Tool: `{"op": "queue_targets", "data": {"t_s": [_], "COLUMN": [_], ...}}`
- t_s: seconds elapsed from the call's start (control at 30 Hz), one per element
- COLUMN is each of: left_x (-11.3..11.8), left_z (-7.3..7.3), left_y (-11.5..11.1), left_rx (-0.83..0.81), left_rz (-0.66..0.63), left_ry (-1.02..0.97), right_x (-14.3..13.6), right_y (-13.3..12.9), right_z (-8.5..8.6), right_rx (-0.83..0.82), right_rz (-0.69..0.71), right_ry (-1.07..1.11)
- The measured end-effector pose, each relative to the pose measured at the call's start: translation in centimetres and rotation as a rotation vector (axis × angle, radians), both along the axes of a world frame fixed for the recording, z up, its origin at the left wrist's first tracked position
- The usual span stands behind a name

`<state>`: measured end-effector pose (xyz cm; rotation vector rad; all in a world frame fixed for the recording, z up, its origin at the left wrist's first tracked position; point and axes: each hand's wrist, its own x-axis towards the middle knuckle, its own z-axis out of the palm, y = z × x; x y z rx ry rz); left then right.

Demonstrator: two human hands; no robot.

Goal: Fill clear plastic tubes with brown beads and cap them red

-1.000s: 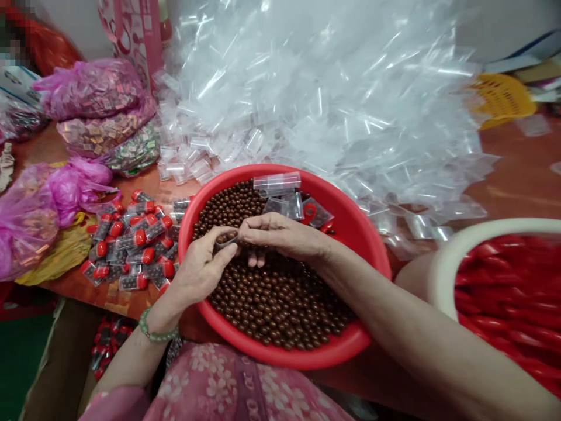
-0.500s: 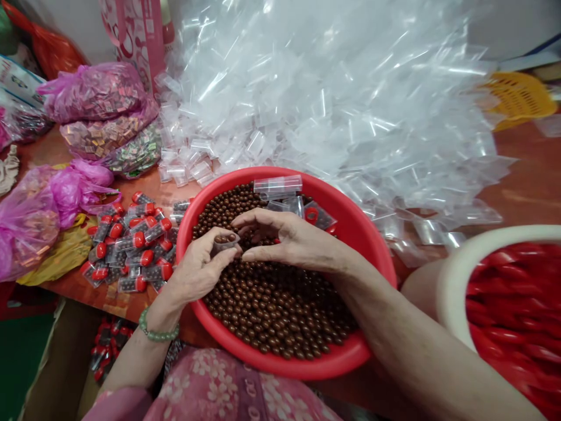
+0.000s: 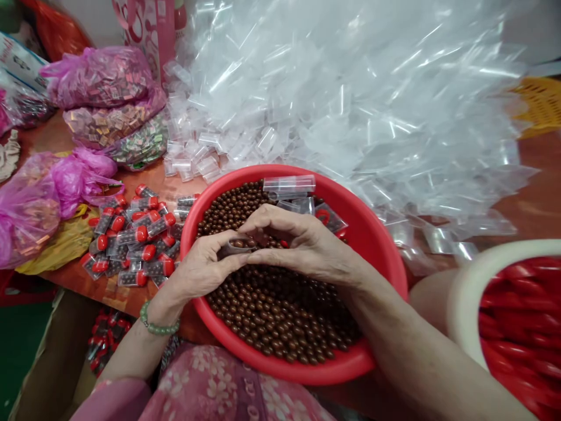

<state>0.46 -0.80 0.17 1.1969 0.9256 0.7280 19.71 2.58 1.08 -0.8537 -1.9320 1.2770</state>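
My left hand (image 3: 210,263) is closed round a small clear plastic container (image 3: 231,250), whose open mouth faces up and shows brown balls inside. The fingertips of my right hand (image 3: 293,242) are at the container's right edge, thumb in front and forefinger behind. A bit of red shows beyond my right palm; whether that hand holds it I cannot tell. Both hands are over a red basin (image 3: 388,257) with many glossy brown balls (image 3: 280,316). Clear containers (image 3: 289,185) and a red cap ring (image 3: 323,216) lie at the basin's back.
Filled red-capped containers (image 3: 135,237) are heaped left of the basin. Clear empty plastic sleeves (image 3: 328,99) make a large pile behind. A white bucket (image 3: 464,292) of red caps (image 3: 521,327) stands at right. Pink bags (image 3: 100,88) and a cardboard box (image 3: 48,362) are at left.
My right hand has closed in on the container, its fingertips now at the mouth. The container has moved slightly right, and the view has shifted a little.
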Motion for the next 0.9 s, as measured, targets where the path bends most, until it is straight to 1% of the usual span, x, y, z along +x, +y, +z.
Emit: {"op": "queue_targets", "data": {"t_s": [0.13,0.23,0.37,0.53,0.7,0.8,0.9], "left_x": [0.0,0.0,-0.1,-0.1,-0.2,-0.2,-0.2], "left_z": [-0.2,-0.4,-0.6,-0.5,-0.9,-1.1,-1.0], "left_y": [0.0,0.0,0.0,0.1,0.1,0.1,0.2], "left_rx": [-0.027,0.006,0.050,0.056,0.044,0.033,0.024], "left_rz": [0.011,-0.012,-0.032,-0.056,-0.057,-0.070,-0.055], "left_ry": [-0.036,-0.058,0.005,0.054,0.085,0.071,0.038], "right_x": [-0.1,-0.3,-0.6,-0.9,-1.1,-1.2,-1.2], "right_y": [0.0,0.0,-0.2,-0.3,-0.2,-0.1,-0.1], "right_z": [-0.3,-0.4,-0.3,0.2,0.5,0.3,0.3], "right_rx": [0.089,0.135,0.116,0.098,0.029,-0.053,-0.134], "right_rz": [-0.001,0.010,0.050,0.046,0.041,0.035,0.039], "right_ry": [0.038,0.052,0.036,-0.014,-0.064,-0.068,-0.046]}}
